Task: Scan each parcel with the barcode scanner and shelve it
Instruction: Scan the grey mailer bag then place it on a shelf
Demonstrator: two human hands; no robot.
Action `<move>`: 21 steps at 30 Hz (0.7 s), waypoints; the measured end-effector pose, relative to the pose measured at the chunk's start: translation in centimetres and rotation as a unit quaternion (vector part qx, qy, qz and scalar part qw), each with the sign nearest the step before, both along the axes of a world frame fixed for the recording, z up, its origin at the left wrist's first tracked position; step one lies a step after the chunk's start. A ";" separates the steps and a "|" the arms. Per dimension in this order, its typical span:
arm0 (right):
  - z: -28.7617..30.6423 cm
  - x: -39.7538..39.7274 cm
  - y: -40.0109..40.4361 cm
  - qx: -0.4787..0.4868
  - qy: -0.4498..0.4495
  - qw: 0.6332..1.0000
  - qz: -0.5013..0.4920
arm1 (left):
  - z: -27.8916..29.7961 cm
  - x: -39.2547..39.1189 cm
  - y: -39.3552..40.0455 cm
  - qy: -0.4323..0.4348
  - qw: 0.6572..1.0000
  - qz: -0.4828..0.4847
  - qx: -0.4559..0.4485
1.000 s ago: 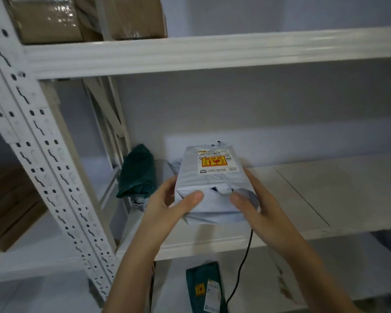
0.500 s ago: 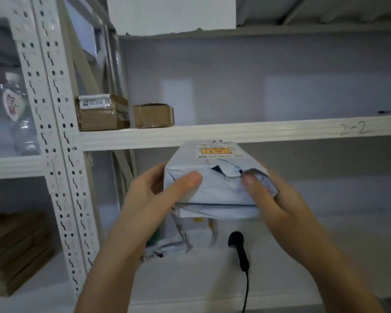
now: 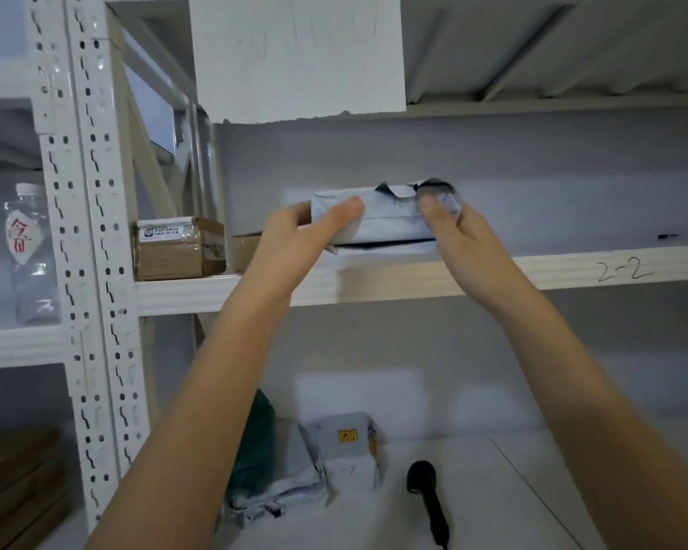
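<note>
Black handheld barcode scanner (image 3: pixel 424 488) lies near the lower shelf's (image 3: pixel 533 490) front edge, beside a grey plastic mailer (image 3: pixel 350 446). Above, left hand (image 3: pixel 294 240) and right hand (image 3: pixel 465 240) grasp either end of a grey plastic-wrapped parcel (image 3: pixel 382 218) at the front edge of the white metal shelf (image 3: pixel 592 269) (marked "2-2"). Brown cardboard box (image 3: pixel 175 250) sits towards that shelf's left end.

Both forearms are bare from the bottom of the picture up to the wrists, with no sleeve showing. The left hand (image 3: pixel 294 236) and the right hand (image 3: pixel 465 240) wear no gloves. The fingernails look short and unpainted, though blur makes that uncertain.
</note>
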State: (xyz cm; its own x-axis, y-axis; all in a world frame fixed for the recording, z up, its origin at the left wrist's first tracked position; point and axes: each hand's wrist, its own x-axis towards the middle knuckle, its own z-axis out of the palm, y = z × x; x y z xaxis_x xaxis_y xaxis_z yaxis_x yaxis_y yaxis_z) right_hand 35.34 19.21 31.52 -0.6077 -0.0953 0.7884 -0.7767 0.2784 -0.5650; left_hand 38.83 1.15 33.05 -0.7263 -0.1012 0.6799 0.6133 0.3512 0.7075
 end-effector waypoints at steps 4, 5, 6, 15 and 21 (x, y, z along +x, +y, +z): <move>-1.2 -5.7 -0.5 0.023 -0.001 1.000 -0.019 | -1.1 -5.4 -0.6 -0.011 0.999 0.013 -0.032; -1.8 -6.9 -0.6 0.039 0.004 0.999 -0.037 | -1.6 -6.6 -0.8 -0.009 0.999 0.033 -0.040; -2.2 -7.8 -0.8 0.048 0.012 0.997 -0.056 | -2.0 -7.6 -1.0 -0.009 0.997 0.057 -0.045; -2.0 -10.7 -1.6 0.057 0.021 0.989 -0.136 | -1.8 -11.4 -0.6 0.006 0.983 0.140 -0.118; -1.1 -12.2 -1.6 0.119 -0.015 0.976 -0.180 | -1.4 -13.2 -0.3 -0.017 0.974 0.171 -0.146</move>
